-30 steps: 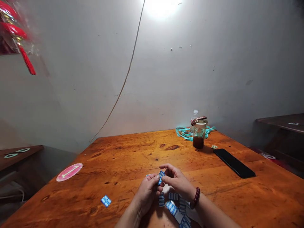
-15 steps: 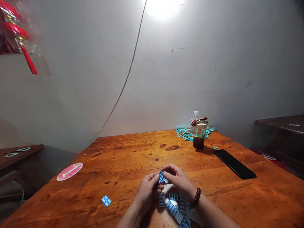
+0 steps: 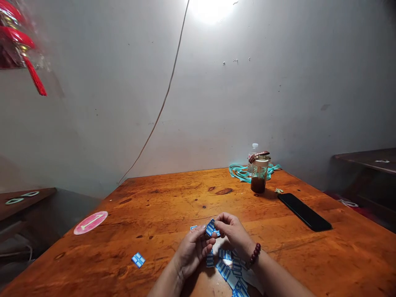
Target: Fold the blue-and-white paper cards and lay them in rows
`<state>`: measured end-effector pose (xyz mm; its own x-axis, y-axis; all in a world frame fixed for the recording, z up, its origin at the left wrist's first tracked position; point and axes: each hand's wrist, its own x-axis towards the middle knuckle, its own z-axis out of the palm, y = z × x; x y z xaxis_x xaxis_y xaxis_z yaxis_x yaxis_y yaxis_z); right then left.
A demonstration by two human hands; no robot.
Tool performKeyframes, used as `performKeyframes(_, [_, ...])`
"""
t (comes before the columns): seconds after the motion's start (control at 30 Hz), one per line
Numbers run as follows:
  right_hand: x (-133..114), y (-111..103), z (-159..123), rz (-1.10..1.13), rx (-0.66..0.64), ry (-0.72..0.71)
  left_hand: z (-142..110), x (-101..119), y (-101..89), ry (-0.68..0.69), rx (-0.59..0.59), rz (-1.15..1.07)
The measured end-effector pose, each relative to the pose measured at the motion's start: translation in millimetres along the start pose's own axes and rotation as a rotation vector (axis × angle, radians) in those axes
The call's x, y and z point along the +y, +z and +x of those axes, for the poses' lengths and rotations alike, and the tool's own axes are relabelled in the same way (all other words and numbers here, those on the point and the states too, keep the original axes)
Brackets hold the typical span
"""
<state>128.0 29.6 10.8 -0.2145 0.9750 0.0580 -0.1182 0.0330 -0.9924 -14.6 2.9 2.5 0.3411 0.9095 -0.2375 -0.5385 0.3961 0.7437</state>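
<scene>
Over the near part of the table, my left hand (image 3: 193, 249) and my right hand (image 3: 235, 233) meet at a small blue-and-white label sheet (image 3: 210, 227). My left thumb lies on its lower left edge, with the other fingers loosely curled below. The right thumb and forefinger pinch its right side. Another blue-and-white piece shows partly behind it, by the right fingers. Past my left thumb, a bit of blue-edged label (image 3: 193, 227) peeks out. Several similar label strips (image 3: 224, 269) lie in a loose pile under my hands, partly hidden by the right wrist.
One separate label sheet (image 3: 138, 260) lies to the left on the wooden table (image 3: 167, 206). Farther left is a pink round disc (image 3: 90, 223). On the right are a black phone (image 3: 305, 212), a cup of dark drink (image 3: 258, 177), a clear bottle (image 3: 255, 146) and a turquoise strap (image 3: 239, 172).
The held label sheet has turned to face me more, and my left fingers have loosened and spread. A blue-edged piece now shows beyond my left thumb.
</scene>
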Motion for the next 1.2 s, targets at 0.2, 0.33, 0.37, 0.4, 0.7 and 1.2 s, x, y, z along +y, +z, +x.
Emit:
performKeyframes(0.2, [1.4, -0.3, -0.7, -0.045, -0.005, -0.051, -3.0, 1.2, 3.3, -0.049, -0.006, -0.055])
performKeyframes(0.33, [-8.8, -31.2, 8.8, -0.292, 0.076, -0.097, -2.2, 3.9, 2.5, -0.003, 0.032, -0.020])
performKeyframes(0.37, [-9.7, -42.8, 12.6, -0.447, 0.067, -0.078, -1.5, 4.7, 1.2, 0.021, 0.061, -0.005])
performKeyframes(0.4, [-9.1, -54.5, 16.3, -0.625, 0.059, -0.068, -0.6, 5.4, -0.3, 0.044, 0.095, 0.009])
performKeyframes(0.7, [19.2, -77.9, 30.5, -1.039, 0.038, -0.057, 3.2, 6.7, -6.0, 0.165, 0.221, 0.098])
performKeyframes(1.2, [23.6, -65.5, 33.4, -1.289, 0.078, -0.064, 2.8, 9.8, -3.6, 0.246, 0.272, 0.144])
